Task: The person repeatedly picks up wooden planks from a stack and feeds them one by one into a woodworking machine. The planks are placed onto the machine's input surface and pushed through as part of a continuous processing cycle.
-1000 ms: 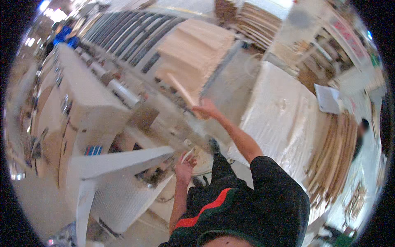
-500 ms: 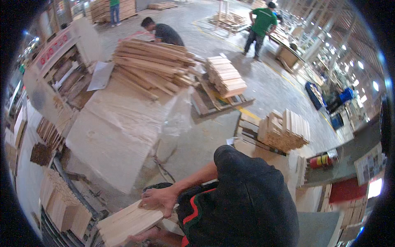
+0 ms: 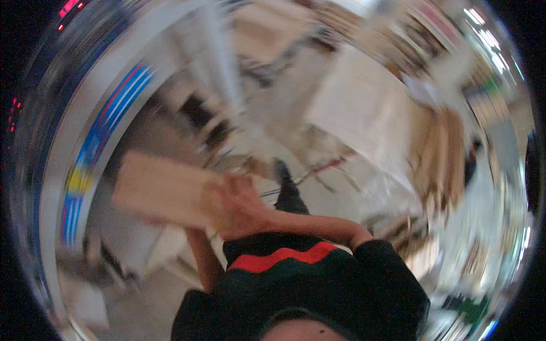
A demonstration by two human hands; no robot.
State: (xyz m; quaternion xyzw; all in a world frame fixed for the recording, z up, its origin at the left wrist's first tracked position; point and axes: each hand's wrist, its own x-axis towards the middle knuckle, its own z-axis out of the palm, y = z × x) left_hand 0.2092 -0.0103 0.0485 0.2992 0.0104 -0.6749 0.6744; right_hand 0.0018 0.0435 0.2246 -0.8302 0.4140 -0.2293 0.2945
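A bundle of pale wooden strips is held in front of my body, pointing off to the left, smeared by motion. My right hand lies over its right end, with the fingers gripping the top and edge. From below, my left forearm reaches up to the underside of the bundle. The wood hides most of my left hand; only a blurred bit shows along the lower edge, where it supports the load.
A large pale sheet-covered surface stands ahead to the right, with a pile of long wooden strips at its far end. On the left curves a white machine panel with blue stripes. More wood is stacked at the back.
My view has swung strongly to the left, so the sheet-covered surface and strip pile now appear at the right. The bundle has moved with me, still in both hands.
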